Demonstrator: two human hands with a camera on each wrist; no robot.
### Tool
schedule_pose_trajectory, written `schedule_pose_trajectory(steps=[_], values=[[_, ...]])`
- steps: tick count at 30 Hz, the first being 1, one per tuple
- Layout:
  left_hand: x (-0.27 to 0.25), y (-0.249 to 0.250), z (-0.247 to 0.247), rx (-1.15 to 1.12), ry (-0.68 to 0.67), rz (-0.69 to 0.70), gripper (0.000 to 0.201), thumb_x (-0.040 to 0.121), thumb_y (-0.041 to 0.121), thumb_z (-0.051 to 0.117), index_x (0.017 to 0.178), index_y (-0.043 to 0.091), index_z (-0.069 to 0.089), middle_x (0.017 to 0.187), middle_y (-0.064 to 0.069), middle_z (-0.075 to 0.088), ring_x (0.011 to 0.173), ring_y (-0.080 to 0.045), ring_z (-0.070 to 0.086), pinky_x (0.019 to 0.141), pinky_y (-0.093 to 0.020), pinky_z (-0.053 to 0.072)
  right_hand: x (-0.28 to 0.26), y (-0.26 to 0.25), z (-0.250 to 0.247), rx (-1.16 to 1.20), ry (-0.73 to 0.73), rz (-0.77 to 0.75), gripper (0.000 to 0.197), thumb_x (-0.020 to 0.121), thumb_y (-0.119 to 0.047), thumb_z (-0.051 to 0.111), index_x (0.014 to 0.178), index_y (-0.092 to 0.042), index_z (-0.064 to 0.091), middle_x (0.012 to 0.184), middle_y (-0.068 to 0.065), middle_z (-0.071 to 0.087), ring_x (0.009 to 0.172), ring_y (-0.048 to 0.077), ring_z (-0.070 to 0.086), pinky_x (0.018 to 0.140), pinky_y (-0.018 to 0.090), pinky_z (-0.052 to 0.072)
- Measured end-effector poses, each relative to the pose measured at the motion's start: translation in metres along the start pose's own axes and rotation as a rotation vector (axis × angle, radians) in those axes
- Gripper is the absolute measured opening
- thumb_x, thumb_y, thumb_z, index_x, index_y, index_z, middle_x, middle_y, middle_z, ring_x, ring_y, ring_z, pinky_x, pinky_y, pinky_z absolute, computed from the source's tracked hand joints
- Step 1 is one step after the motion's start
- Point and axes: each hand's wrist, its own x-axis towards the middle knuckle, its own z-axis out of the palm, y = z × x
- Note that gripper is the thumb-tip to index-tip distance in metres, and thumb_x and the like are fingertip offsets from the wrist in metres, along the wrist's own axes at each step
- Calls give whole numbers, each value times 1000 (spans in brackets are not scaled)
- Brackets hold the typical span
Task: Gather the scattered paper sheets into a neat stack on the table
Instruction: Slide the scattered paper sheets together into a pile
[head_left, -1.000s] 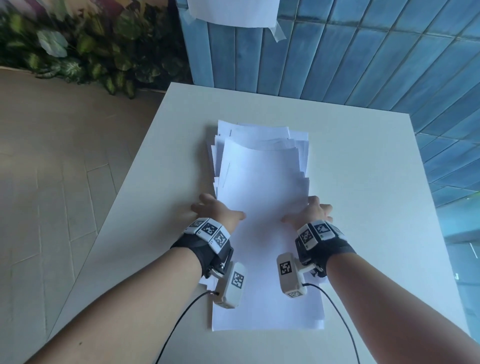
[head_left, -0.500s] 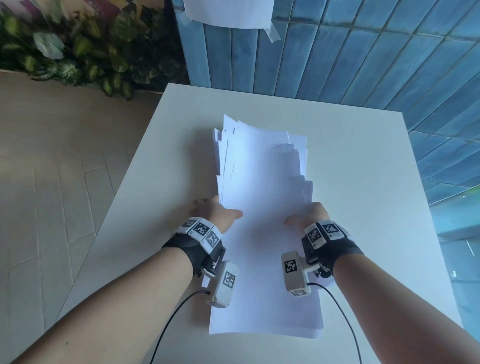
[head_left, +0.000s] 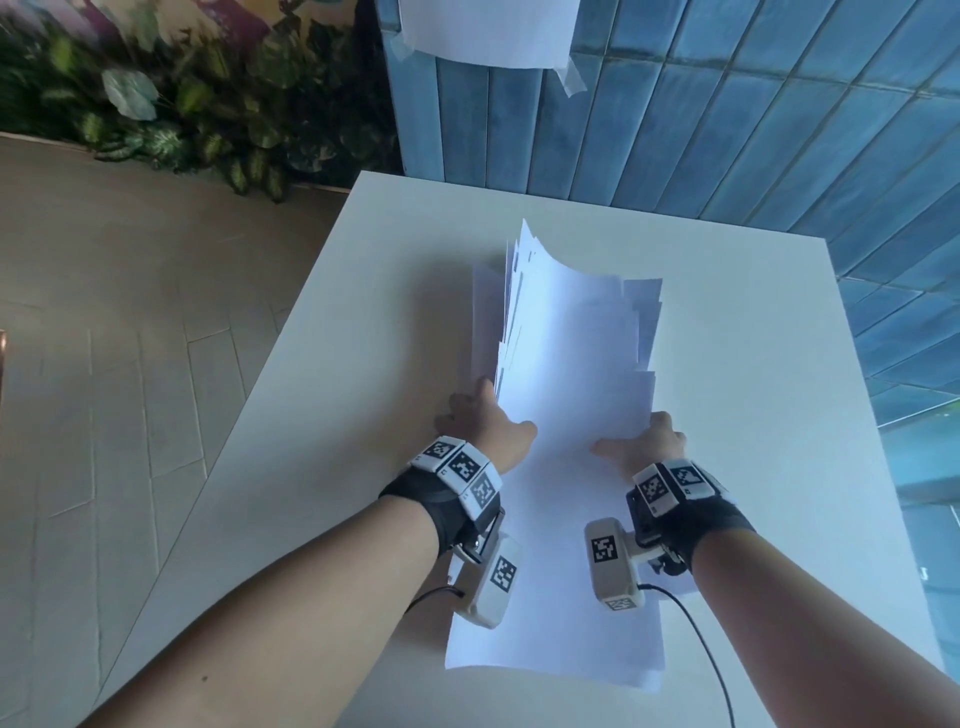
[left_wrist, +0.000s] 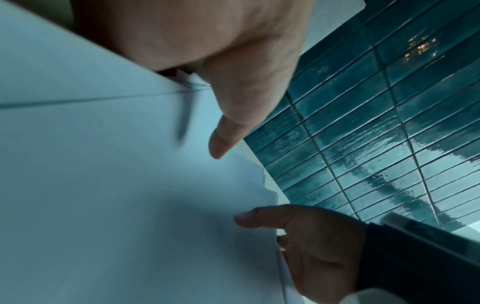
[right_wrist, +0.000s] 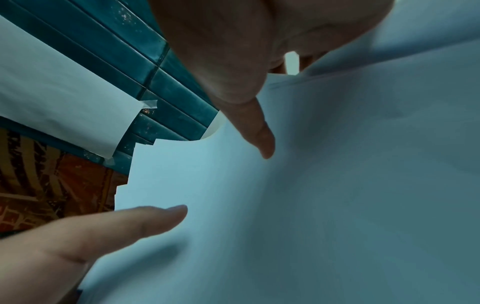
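Here, two bare hands lift a ragged bundle of paper off a white table.

Left hand: the left hand (head_left: 485, 423) grips the left long edge of the paper sheets (head_left: 571, 415), thumb lying flat on the top sheet; the other fingers are tucked behind the edge, so how they lie cannot be told exactly.

Sheets: the bundle sits between the two hands, its long axis running away from the person toward the blue tiled wall (head_left: 753, 130). The far end is raised and curls toward the right; the near end hangs low over the table (head_left: 779, 467), close to its front edge. Far corners stand staggered, not flush.

Right hand: the right hand (head_left: 647, 447) pinches the right long edge, thumb on top pointing inward, fingers hidden beneath.

Judgement: both hands hold at about the same place along the length, neither nearer. The next move likely turns on standing the bundle on a short edge and tapping it square; loosely held sheets could slip out.
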Motion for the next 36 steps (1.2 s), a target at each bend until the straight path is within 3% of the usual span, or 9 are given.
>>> schedule_pose_trajectory(steps=[4,7,10,15,20,26,32,34,36], values=[[-7,2,2,-161,88,154,43,86,19,57,125,10,40,130,-13,40,110,-36,51,84,-33,41,8,0,1,37,-17,51,70,70,-18,78,126,-2,39,116,15,59,97,31,60,72,34,44],[-14,3,5,-240,157,242,58,87,9,54,139,16,30,133,-13,51,110,-37,56,85,-36,45,8,2,6,-9,0,41,65,64,-22,76,120,-6,48,100,13,65,82,29,64,61,29,46],[-8,3,3,-453,116,87,78,82,17,68,147,11,25,130,-13,57,113,-33,59,94,-37,48,8,2,9,-49,18,45,63,61,-26,75,117,-9,50,94,10,65,76,26,63,60,30,50],[10,-4,-5,-275,24,-52,60,73,46,72,116,5,62,120,-12,62,112,-32,58,88,-36,50,2,1,6,-252,127,-5,70,64,-28,73,124,-9,42,126,12,42,119,32,39,92,43,41],[13,0,5,-10,69,-112,57,75,43,69,121,12,52,136,-13,36,128,-34,33,94,-39,37,3,-5,8,-167,92,-14,69,67,-12,72,127,-4,38,125,14,41,108,34,53,83,38,50],[23,9,19,-150,115,-159,58,80,21,66,130,14,37,134,-16,32,110,-36,54,86,-36,43,5,-5,-1,-89,21,16,66,71,-9,72,127,-5,37,113,13,54,88,29,53,65,32,44],[32,2,16,-351,157,-122,74,75,11,65,129,25,15,127,-12,52,104,-41,59,92,-50,51,4,-7,-7,-27,-6,43,68,71,-11,75,128,-6,38,122,14,54,103,31,57,71,33,43],[36,0,14,-325,90,-172,78,78,13,66,139,9,17,125,-13,53,106,-34,60,93,-41,52,3,-6,-6,-16,-7,47,69,71,-9,75,128,-6,37,123,14,53,107,32,56,72,33,43],[37,-2,8,-282,17,-196,58,79,17,68,123,-4,38,96,-8,55,88,-26,59,80,-33,53,2,-6,-6,-3,-17,50,68,71,-9,73,128,-6,36,123,14,52,101,30,55,71,32,42]])
